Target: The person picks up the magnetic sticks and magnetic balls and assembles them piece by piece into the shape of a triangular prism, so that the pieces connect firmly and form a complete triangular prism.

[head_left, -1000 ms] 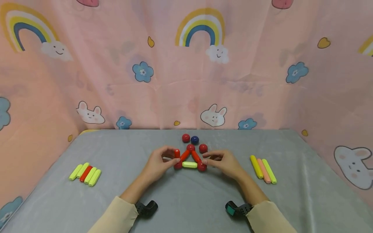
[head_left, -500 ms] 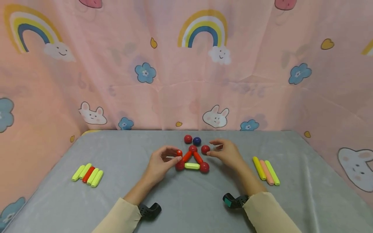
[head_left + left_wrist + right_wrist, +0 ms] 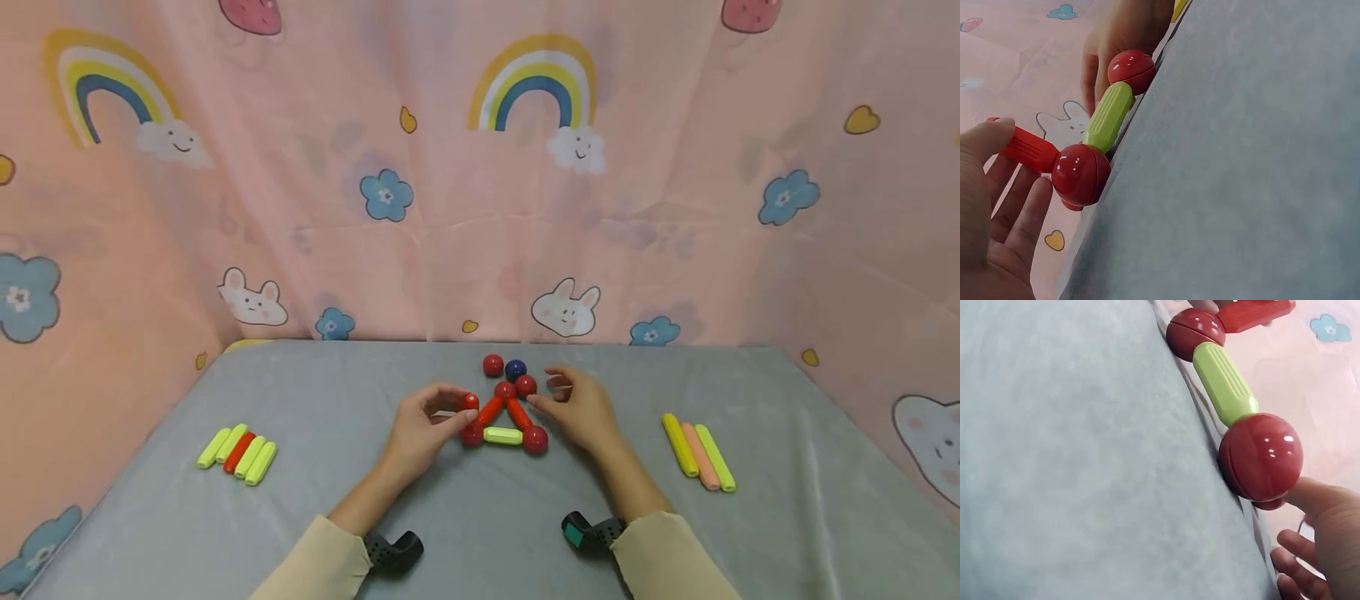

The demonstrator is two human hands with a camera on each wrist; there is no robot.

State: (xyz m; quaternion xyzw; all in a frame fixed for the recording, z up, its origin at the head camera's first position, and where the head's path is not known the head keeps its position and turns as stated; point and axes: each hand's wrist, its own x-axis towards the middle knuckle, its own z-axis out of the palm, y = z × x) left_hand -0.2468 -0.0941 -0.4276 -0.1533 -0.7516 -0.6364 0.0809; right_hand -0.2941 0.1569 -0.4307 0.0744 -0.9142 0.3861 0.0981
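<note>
Three red balls joined by two red rods and a light green rod form a triangle flat on the table. A short red rod stands upright on the left corner ball. My left hand pinches this upright rod between thumb and fingers. My right hand is just right of a loose red ball, its thumb tip close to that ball and its fingers apart. The loose ball sits right beside the triangle's far ball. The near right corner ball partly covers my right thumb in the right wrist view.
Behind the triangle lie another red ball and a blue ball. Several short green rods and a red rod lie at the left. Longer yellow, peach and green rods lie at the right. A printed curtain hangs behind the grey table.
My right hand has left the near right corner ball and moved back to the loose red ball, which has shifted left against the far ball. My left hand keeps its pinch on the upright rod.
</note>
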